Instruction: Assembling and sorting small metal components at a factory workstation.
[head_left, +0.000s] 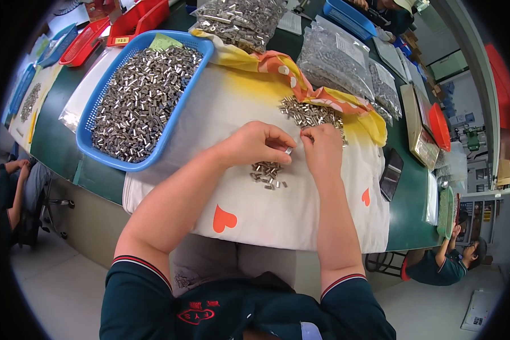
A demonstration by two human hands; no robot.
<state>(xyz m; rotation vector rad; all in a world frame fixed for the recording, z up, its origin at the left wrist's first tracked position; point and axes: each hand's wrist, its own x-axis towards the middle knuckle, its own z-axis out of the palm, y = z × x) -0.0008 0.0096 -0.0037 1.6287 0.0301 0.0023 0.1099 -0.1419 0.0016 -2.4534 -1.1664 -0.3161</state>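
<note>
My left hand is closed, with a small shiny metal cylinder between thumb and fingers. Just to its right, my right hand is pinched, its fingertips close to the cylinder but apart from it. What those fingertips hold, if anything, is too small to make out. Below my left hand, a small pile of metal cylinders lies on the white cloth with red hearts. Beyond my right hand, a larger heap of the same cylinders rests against a rolled yellow and orange cloth edge.
A blue basket full of metal cylinders stands at the left on the green table. Clear bags of metal parts lie at the back. A black flat case is at the right. Other people sit nearby.
</note>
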